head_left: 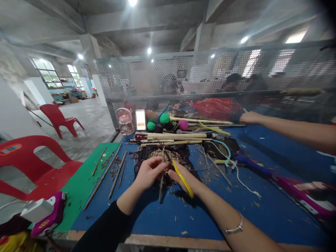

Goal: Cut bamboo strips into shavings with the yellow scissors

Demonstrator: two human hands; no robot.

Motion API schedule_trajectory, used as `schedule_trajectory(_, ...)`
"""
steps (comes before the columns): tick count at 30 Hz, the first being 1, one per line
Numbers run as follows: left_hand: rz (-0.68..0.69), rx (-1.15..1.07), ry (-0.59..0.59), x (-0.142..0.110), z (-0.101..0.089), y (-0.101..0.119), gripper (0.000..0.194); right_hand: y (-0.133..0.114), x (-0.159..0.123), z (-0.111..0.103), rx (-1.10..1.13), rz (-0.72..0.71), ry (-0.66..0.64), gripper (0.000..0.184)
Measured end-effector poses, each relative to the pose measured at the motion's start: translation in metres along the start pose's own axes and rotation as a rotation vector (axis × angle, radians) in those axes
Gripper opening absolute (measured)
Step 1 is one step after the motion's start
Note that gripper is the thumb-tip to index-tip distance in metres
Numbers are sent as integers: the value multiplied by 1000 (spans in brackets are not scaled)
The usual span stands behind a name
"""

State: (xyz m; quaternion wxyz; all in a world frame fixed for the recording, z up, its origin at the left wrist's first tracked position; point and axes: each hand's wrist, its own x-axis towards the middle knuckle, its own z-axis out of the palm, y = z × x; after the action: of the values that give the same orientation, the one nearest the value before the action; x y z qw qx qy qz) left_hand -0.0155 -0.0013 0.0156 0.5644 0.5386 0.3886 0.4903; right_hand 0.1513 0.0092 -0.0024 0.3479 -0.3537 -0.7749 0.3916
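fairly thin, straight stick, dull grey-brown

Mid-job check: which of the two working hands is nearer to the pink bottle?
Left. The left hand, pinching a thin stick, is in front and to the right of the pink bottle; the right hand, with the yellow-handled tool, is farther right.
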Motion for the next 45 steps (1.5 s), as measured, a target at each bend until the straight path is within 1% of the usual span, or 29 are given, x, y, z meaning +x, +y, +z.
schedule_trajectory(3,-18,15,-31,-4,3,1,39,1,-1,1,23,-24,-15,55)
schedule_trajectory(6,-22,34,-69,-7,2,2,38,-3,-1,0,1,10,-16,56)
schedule_trajectory(9,-13,54,-61,-7,1,3,37,-10,-2,0,-28,41,13,59)
schedule_trajectory(14,1,58,-47,-6,0,5,38,-19,-2,2,-30,85,52,60)
schedule_trajectory(18,-46,0,-49,-6,-1,3,38,-17,-1,2,-31,116,44,58)
schedule_trajectory(22,-118,-106,-79,-4,-3,1,35,-11,0,0,-24,126,10,56)
schedule_trajectory(26,-159,-192,-56,-3,-6,1,36,-7,1,-4,-63,144,-7,58)
schedule_trajectory(29,-176,-216,-69,-3,-8,2,36,-4,2,-7,-71,155,-36,58)
schedule_trajectory(32,-196,-245,-99,-3,-12,3,34,-1,1,-10,-21,166,-95,58)
schedule_trajectory(34,-216,-267,-122,-3,-14,4,33,-1,0,-14,65,195,-158,58)
schedule_trajectory(37,-237,-286,-153,-3,-18,5,34,-4,-2,-19,230,299,-249,56)
schedule_trajectory(38,-238,-271,-155,-3,-18,5,34,-5,-2,-20,248,321,-263,56)
schedule_trajectory(40,-214,-185,-141,-3,-18,5,34,-6,-2,-21,208,297,-252,56)
schedule_trajectory(43,-137,6,-124,-4,-15,6,30,-6,-2,-17,102,178,-172,57)
schedule_trajectory(45,-104,77,-114,-5,-11,6,30,-4,-1,-12,59,144,-88,56)
